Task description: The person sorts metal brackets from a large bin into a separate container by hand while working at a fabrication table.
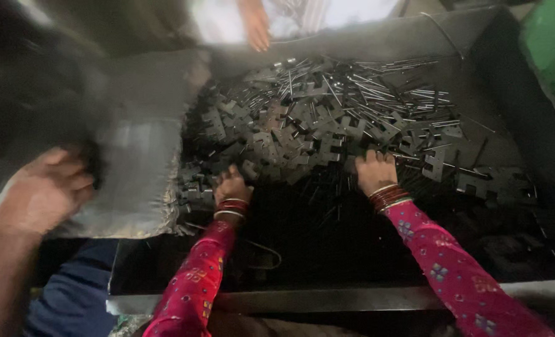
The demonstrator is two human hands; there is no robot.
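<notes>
A heap of small dark metal hinge-like plates (302,125) mixed with thin metal pins (383,87) fills a black metal tray (327,293). My left hand (230,186) rests palm down at the near left edge of the heap, fingers among the plates. On the near right side my right hand (374,170) presses on the pile, fingers curled into the pieces. Both wrists carry red bangles and pink patterned sleeves. Whether either hand grips a piece is hidden.
Another person's hand (43,190) and arm blur at the left over a grey sack (137,156). A second person's hand (254,25) hangs at the far edge. A green object (552,37) stands at the top right.
</notes>
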